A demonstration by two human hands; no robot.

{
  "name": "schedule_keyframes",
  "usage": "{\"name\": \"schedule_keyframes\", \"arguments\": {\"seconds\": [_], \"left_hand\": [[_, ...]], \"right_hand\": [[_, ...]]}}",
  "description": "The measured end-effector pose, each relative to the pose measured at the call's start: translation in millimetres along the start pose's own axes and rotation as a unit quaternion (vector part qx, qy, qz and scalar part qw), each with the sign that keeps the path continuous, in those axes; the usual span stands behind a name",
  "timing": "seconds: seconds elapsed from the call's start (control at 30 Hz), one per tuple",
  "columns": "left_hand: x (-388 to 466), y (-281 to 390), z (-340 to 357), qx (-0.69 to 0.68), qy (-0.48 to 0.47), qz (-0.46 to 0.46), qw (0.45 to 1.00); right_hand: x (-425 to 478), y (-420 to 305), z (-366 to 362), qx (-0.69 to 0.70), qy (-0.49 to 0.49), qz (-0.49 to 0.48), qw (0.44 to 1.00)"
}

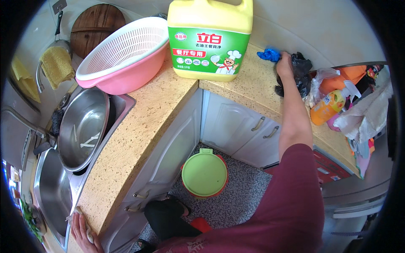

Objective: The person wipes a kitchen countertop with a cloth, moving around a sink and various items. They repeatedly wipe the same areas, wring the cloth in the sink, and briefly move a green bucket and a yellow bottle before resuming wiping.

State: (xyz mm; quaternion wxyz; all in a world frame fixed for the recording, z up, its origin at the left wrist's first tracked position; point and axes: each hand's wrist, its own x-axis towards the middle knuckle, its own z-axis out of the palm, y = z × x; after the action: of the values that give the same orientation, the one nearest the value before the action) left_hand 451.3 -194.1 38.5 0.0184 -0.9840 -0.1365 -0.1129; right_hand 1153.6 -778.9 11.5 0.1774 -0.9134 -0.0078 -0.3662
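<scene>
My right hand (284, 64) reaches to the back of the right-hand counter. It is between a crumpled blue plastic bag (269, 55) and a heap of black plastic bags (300, 71), touching them. My arm and the back of the hand hide its fingertips, and the blue bag is blurred. At the lower left, my left hand (80, 229) lies on the counter edge beside the sink, over a damp-looking grey-beige cloth (90, 235) that shows around the fingers. A large yellow jug of Liby dish detergent (210, 47) stands in the counter corner.
A white colander in a pink basin (133, 69) leans left of the jug. A steel basin (84, 126) sits over the sink (53, 189). An orange spray bottle (327, 106) and a white towel (364, 110) crowd the right. A green-lidded bin (205, 174) stands on the floor.
</scene>
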Motion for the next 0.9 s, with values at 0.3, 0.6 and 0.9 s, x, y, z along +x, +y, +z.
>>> {"name": "schedule_keyframes", "arguments": {"seconds": [0.3,0.6,0.9], "left_hand": [[13,-10,15,0.005,-0.002,0.013,1.000],[10,11,-4,0.029,-0.002,0.004,1.000],[9,12,-4,0.025,0.008,-0.002,1.000]], "right_hand": [[54,102,85,-0.094,0.038,-0.086,0.991],[9,-59,-29,0.510,-0.157,0.205,0.820],[-5,-86,-35,0.553,-0.208,0.239,0.771]]}}
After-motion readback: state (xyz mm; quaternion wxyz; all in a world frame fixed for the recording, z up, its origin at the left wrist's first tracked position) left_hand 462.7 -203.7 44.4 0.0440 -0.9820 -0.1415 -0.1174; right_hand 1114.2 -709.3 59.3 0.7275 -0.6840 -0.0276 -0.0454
